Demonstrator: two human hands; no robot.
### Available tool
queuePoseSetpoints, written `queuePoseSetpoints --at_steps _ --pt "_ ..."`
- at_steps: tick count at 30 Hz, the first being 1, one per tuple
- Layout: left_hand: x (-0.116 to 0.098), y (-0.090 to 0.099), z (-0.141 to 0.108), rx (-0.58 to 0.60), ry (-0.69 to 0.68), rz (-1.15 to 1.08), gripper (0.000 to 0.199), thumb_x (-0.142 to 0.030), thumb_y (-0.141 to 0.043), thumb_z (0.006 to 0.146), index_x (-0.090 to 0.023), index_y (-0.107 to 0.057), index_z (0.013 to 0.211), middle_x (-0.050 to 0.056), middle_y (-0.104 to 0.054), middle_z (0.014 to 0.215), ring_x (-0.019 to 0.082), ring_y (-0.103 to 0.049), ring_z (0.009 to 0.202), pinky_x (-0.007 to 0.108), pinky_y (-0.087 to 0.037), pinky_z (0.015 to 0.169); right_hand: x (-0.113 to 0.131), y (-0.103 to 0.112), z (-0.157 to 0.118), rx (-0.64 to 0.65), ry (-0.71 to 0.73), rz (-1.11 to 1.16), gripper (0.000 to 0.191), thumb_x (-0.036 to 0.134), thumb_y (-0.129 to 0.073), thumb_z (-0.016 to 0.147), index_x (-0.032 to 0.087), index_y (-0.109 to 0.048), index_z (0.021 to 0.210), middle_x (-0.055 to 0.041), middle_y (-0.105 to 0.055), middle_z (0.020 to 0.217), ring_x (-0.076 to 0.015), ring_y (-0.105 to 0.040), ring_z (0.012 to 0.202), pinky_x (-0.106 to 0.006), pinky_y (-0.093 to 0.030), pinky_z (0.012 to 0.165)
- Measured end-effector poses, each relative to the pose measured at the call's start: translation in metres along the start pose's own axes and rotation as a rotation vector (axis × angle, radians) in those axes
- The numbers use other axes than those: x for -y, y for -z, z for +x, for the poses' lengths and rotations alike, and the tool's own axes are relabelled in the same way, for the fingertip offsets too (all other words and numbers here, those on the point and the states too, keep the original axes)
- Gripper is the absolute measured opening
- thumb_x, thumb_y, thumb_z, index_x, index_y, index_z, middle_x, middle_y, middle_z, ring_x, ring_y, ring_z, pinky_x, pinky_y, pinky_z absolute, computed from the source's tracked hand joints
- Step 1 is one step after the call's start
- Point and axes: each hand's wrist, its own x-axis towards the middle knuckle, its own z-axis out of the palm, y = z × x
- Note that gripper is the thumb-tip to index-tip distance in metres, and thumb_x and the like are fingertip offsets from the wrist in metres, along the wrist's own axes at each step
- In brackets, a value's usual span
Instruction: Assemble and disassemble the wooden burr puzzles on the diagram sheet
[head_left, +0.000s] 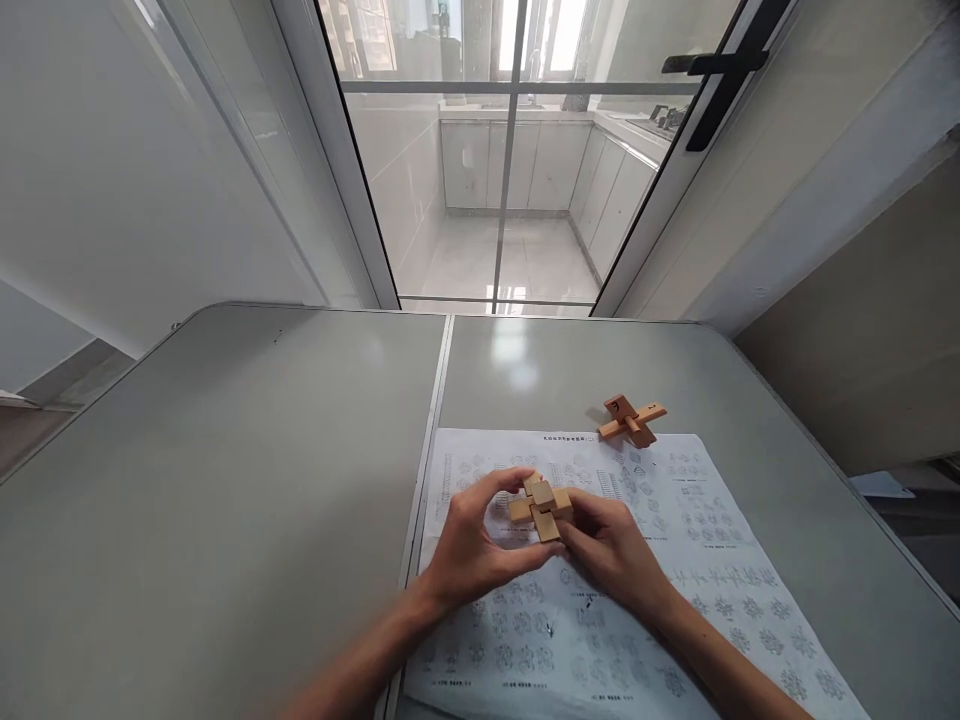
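Between my two hands is a light wooden burr puzzle (pixel 543 508), its short square bars crossing one another. My left hand (pixel 480 535) grips it with a finger at its far end and the thumb at its near end. From the right, my right hand (pixel 609 540) pinches one of its side bars between thumb and fingers. The puzzle is held above a printed instruction sheet (pixel 517 600) covered in small diagrams. A second, darker wooden puzzle (pixel 632 420) of crossed pieces rests at the sheet's far edge, apart from both hands.
The grey table (pixel 285 480) has a pale seam strip (pixel 427 450) running through it, left of the sheet. Beyond its far edge stands a glass door (pixel 510 180) with a black handle (pixel 716 64). White walls flank the door.
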Motion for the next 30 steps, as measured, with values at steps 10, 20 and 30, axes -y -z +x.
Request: queuePoseSetpoints --at_steps 10,20,30 --pt "0.0017 -0.0045 -0.0026 0.008 -0.014 0.022 0.066 -0.035 -0.095 0.073 -0.022 -0.068 0.132 0.008 -0.079 0.122 0.027 -0.075 0.111 0.040 -0.059 0.103 -0.0050 0.0042 0.0004 0.012 0.019 0.032 0.030 0.044 -0.062 0.101 0.016 -0.073 0.097 0.0022 -0.052 0.068 -0.0139 -0.042 0.061 -0.027 -0.039 0.057" --pt "0.0035 -0.0025 0.0016 0.065 0.066 -0.048 0.063 -0.032 -0.094 0.073 -0.021 -0.070 0.130 0.007 -0.080 0.118 0.027 -0.075 0.110 0.042 -0.058 0.105 -0.0035 0.0025 -0.0010 -0.021 0.001 0.007 0.028 0.044 -0.063 0.099 0.018 -0.068 0.089 0.0039 -0.050 0.061 -0.0136 -0.042 0.056 -0.027 -0.037 0.055" --pt "0.0041 -0.0031 0.0045 0.086 0.101 -0.143 0.059 -0.033 -0.091 0.079 -0.020 -0.068 0.132 0.008 -0.079 0.120 0.027 -0.075 0.115 0.040 -0.058 0.107 -0.0030 0.0020 -0.0011 -0.057 0.033 -0.041 0.032 0.046 -0.061 0.101 0.017 -0.069 0.091 0.0027 -0.047 0.066 -0.0137 -0.039 0.060 -0.027 -0.036 0.056"
